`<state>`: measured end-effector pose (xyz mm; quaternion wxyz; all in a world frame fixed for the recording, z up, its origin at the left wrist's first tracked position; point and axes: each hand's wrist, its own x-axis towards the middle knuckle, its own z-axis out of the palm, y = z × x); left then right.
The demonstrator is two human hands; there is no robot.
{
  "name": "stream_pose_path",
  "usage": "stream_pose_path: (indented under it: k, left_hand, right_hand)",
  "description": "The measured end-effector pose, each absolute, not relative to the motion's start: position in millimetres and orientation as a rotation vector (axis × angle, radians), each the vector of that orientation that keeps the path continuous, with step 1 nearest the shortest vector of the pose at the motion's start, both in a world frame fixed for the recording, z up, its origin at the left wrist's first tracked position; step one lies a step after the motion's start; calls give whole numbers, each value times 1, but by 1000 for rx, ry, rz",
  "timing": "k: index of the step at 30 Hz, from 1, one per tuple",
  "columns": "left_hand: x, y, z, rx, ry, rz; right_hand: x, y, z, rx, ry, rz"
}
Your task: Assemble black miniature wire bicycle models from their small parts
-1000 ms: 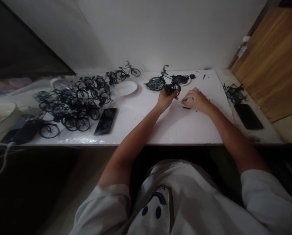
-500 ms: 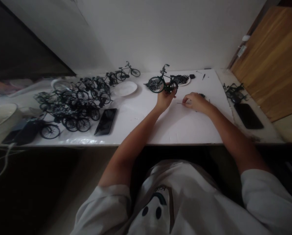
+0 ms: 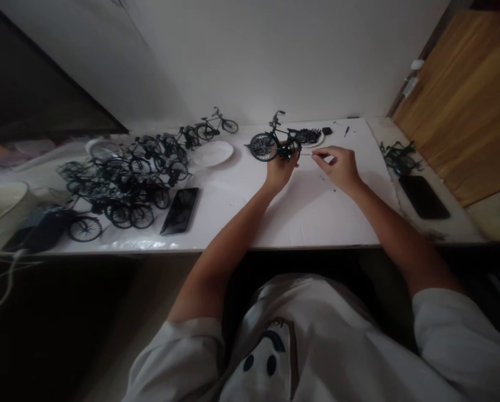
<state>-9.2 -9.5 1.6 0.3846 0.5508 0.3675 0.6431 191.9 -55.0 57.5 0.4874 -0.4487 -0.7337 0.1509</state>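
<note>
A small dark green model bicycle [image 3: 270, 142] stands on the white table [image 3: 308, 212] near the back wall. My left hand [image 3: 280, 170] grips its rear wheel end from below. My right hand [image 3: 337, 166] is pinched on a thin screwdriver [image 3: 310, 154] whose tip points left at the bicycle's rear. A small white plate with dark parts [image 3: 310, 137] lies just behind the bicycle.
Several finished model bicycles [image 3: 124, 178] crowd the table's left part, with an empty white plate [image 3: 213, 153] and a black phone [image 3: 180, 210] beside them. On the right lie another phone [image 3: 423, 196] and dark bicycle parts [image 3: 398, 156]. A wooden panel [image 3: 467, 106] stands at far right.
My right hand picked the thin tool up off the table and brought it up to the bicycle's rear. My left hand shifted the bicycle slightly left and back.
</note>
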Motion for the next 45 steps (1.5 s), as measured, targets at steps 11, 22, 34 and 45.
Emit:
stream_pose_path:
  k: [11, 22, 34, 45]
  left_hand:
    - [0, -20, 7, 1376, 921, 1563]
    - [1, -22, 8, 1386, 929, 1561]
    - [0, -8, -8, 1537, 940, 1589]
    - [0, -4, -13, 1530, 883, 1607]
  right_hand:
    - [191, -56, 57, -1080, -1796, 356]
    - [192, -57, 59, -1088, -1819, 344]
    - [192, -56, 57, -1081, -1844, 265]
    - [192, -56, 58, -1116, -1835, 261]
